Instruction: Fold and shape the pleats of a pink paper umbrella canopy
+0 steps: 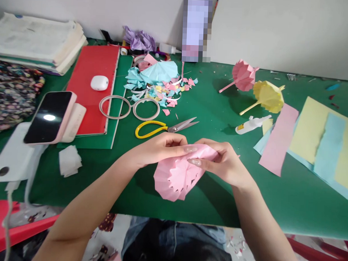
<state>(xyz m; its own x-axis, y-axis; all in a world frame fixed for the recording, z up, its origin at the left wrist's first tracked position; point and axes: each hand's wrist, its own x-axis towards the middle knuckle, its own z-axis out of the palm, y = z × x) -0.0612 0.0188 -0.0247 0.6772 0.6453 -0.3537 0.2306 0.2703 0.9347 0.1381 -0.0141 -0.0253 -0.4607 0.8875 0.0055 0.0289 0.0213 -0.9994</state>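
The pleated paper (178, 176) looks matt, the scissor blades (181, 126) smooth metal.

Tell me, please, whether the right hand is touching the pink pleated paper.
Touching: the head view shows the right hand holding the pink pleated paper, its thumb lying on the paper.

Pleated pink paper (178, 176) in left fingers (176, 151) and right fingers (208, 165)

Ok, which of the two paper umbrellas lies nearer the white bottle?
The yellow umbrella, just behind the white bottle; the pink umbrella lies farther back.
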